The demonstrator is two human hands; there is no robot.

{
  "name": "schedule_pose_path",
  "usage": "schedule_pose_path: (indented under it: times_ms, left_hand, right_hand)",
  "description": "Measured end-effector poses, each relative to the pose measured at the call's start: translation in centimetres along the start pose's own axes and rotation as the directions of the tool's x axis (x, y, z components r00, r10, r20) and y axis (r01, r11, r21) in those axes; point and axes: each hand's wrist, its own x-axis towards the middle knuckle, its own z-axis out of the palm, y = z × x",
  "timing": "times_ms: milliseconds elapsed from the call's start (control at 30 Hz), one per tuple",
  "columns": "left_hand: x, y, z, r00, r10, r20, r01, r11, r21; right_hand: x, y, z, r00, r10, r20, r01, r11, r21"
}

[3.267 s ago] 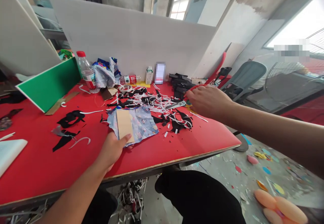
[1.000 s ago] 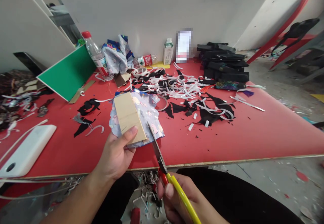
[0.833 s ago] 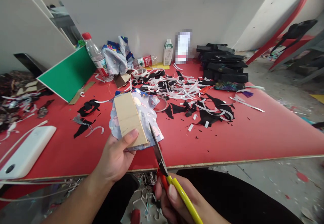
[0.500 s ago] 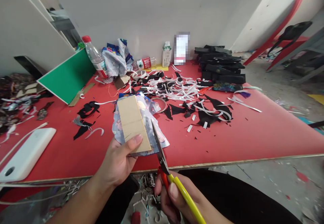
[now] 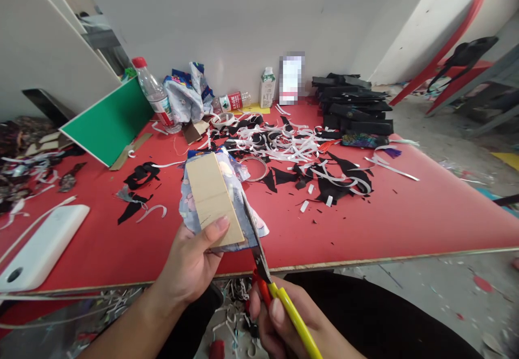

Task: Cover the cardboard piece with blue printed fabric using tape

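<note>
- My left hand (image 5: pixel 190 259) pinches a card (image 5: pixel 214 199) and a patterned cloth (image 5: pixel 188 202) together, thumb pressed flat on the card's near end, the other fingers mostly hidden underneath.
- The card lies on top of the cloth, tilted slightly, its far end leaning left; cloth shows along both its long sides.
- Both are held above the near edge of the red table (image 5: pixel 377 221), in front of me.
- My right hand (image 5: pixel 284 313) is curled round the scissors (image 5: pixel 260 259), thumb against the yellow handle, fingers about the red one.
- The blades are nearly together and point away from me, along the cloth to the right of the card, with a strip of cloth showing on their right; I cannot tell whether any cloth is between them.
- Beyond the cloth lies a heap of white strips (image 5: pixel 284 145) mixed with black scraps (image 5: pixel 286 176), and a thin ring (image 5: pixel 266 171) sits just beside the cloth's far right corner.
- A stack of black pieces (image 5: pixel 354 105) stands at the far right of the table.
- Along the back are a red-capped bottle (image 5: pixel 158 99), a crumpled cloth (image 5: pixel 184 99), a bottle on its side (image 5: pixel 233 101) and a carton (image 5: pixel 267 87).
- To my left, a green board (image 5: pixel 107 124) leans near the upright bottle, and a white block (image 5: pixel 46 245) lies by the table's near edge.
</note>
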Motion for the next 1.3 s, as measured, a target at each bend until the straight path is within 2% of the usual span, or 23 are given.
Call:
schedule_pose_path:
  times_ms: [100, 267, 600, 867, 967, 1133, 1300]
  left_hand:
    - [-0.1, 0.0, -0.1, 0.997, -0.041, 0.069, 0.042, 0.999, -0.016]
    - [-0.3, -0.3, -0.1, 0.989, -0.071, 0.126, 0.075, 0.997, -0.032]
    - [-0.4, -0.2, 0.2, 0.996, -0.062, 0.06, 0.065, 0.997, -0.051]
    - [-0.8, -0.4, -0.5, 0.984, -0.111, 0.143, 0.102, 0.992, 0.068]
    - [-0.9, -0.6, -0.5, 0.979, -0.115, 0.17, 0.098, 0.99, 0.104]
    - [-0.9, -0.5, 0.1, 0.984, -0.092, 0.155, 0.074, 0.99, 0.117]
    - [-1.1, -0.4, -0.5, 0.977, -0.142, 0.16, 0.118, 0.981, 0.154]
  right_hand:
    - [0.0, 0.6, -0.3, 0.994, -0.102, 0.05, 0.102, 0.995, -0.005]
    - [-0.3, -0.2, -0.2, 0.999, -0.049, -0.015, 0.048, 0.996, -0.07]
    - [0.3, 0.5, -0.2, 1.0, -0.027, -0.008, 0.028, 0.997, 0.066]
    - [-0.9, -2.3, 0.3, 0.996, 0.036, -0.086, -0.049, 0.987, -0.152]
    - [-0.9, -2.5, 0.2, 0.996, 0.036, -0.083, -0.047, 0.989, -0.141]
    - [-0.4, -1.8, 0.0, 0.998, 0.021, -0.061, -0.026, 0.996, -0.082]
    - [-0.5, -2.0, 0.0, 0.999, 0.008, -0.048, -0.012, 0.997, -0.074]
